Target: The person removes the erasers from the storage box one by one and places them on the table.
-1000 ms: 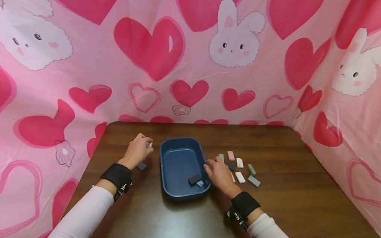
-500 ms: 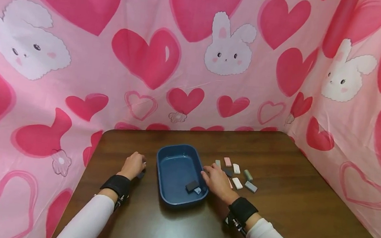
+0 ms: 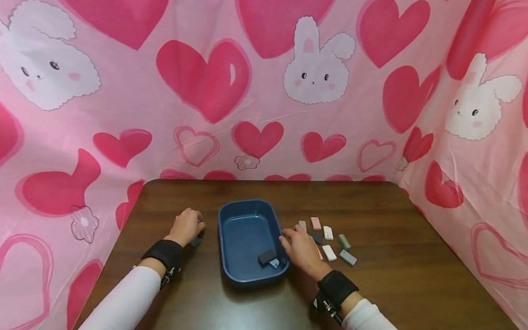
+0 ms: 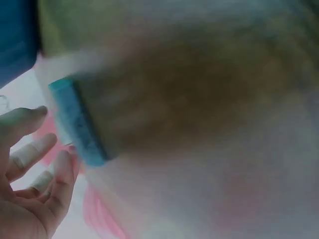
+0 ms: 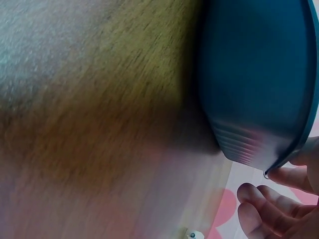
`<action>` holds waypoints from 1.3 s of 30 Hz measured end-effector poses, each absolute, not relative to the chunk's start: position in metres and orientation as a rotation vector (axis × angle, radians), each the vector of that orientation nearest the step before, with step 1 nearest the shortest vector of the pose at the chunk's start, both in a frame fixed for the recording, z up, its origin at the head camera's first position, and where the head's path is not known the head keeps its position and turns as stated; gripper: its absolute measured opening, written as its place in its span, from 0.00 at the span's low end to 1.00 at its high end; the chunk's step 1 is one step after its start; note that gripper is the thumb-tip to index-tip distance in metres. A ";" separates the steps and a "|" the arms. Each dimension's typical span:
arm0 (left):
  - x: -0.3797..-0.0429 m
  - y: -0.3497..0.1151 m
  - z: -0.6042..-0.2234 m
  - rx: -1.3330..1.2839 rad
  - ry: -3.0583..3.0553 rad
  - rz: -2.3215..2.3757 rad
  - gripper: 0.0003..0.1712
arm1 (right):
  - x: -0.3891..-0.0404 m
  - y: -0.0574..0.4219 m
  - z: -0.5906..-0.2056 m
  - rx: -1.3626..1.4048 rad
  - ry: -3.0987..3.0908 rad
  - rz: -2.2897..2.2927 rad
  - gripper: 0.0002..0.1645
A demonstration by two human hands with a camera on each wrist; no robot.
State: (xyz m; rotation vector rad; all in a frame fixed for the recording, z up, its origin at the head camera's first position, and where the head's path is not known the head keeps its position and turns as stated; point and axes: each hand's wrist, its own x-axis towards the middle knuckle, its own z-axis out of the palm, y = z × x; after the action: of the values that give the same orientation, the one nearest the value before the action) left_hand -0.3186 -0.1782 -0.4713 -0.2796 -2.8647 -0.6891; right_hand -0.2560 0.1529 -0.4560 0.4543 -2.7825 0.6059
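Observation:
At the left of the table my left hand (image 3: 187,226) is low, close to a small dark grey block (image 3: 196,242). The left wrist view shows this block (image 4: 79,122) as blue-grey and rectangular, with loosely bent fingers (image 4: 62,184) just beside it. A pale edge shows behind the block, mostly hidden. My right hand (image 3: 301,249) is at the right rim of a blue plastic tray (image 3: 221,234), and the right wrist view has its thumb and a finger (image 5: 289,178) pinching that rim. Inside the tray lie a black block (image 3: 266,257) and a small light-blue piece (image 3: 275,263).
Right of the tray, several small blocks lie scattered: a pink one (image 3: 316,223), a white one (image 3: 329,253), a grey one (image 3: 347,257) and a green cylinder-like one (image 3: 344,242). A pink heart-patterned curtain (image 3: 262,81) stands behind the brown table (image 3: 400,282).
My left hand has come down toward the dark block with a small pale piece at its fingertips, which is now hardly visible. The head view tilted slightly. My right hand stays at the tray rim.

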 end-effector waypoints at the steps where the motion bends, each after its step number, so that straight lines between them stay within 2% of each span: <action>1: -0.318 -0.178 -0.468 -0.286 -2.844 -0.680 0.11 | -0.256 0.153 -0.456 0.459 -2.782 0.610 0.14; 9: -0.315 -0.133 -0.413 -0.383 -2.757 -0.665 0.12 | -0.257 0.152 -0.455 0.449 -2.777 0.615 0.15; 13: -0.301 -0.089 -0.401 -0.698 -2.825 -0.624 0.13 | -0.260 0.154 -0.453 0.440 -2.789 0.611 0.15; 16: -0.290 -0.063 -0.408 -1.032 -2.893 -0.607 0.16 | -0.261 0.155 -0.452 0.440 -2.797 0.616 0.15; 19: -0.284 -0.045 -0.422 -1.237 -2.936 -0.535 0.18 | -0.262 0.154 -0.451 0.452 -2.801 0.615 0.15; 30: -0.274 -0.031 -0.449 -1.359 -2.918 -0.339 0.18 | -0.259 0.152 -0.447 0.447 -2.851 0.614 0.16; 39: -0.277 -0.028 -0.455 -1.281 -2.951 -0.440 0.18 | -0.260 0.152 -0.448 0.426 -2.868 0.624 0.16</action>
State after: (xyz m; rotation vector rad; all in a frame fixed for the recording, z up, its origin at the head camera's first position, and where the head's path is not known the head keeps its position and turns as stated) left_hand -0.2765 -0.0276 -0.4553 -1.2813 -2.9509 -0.4404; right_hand -0.2595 0.1522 -0.4479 0.4258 -2.8677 0.6236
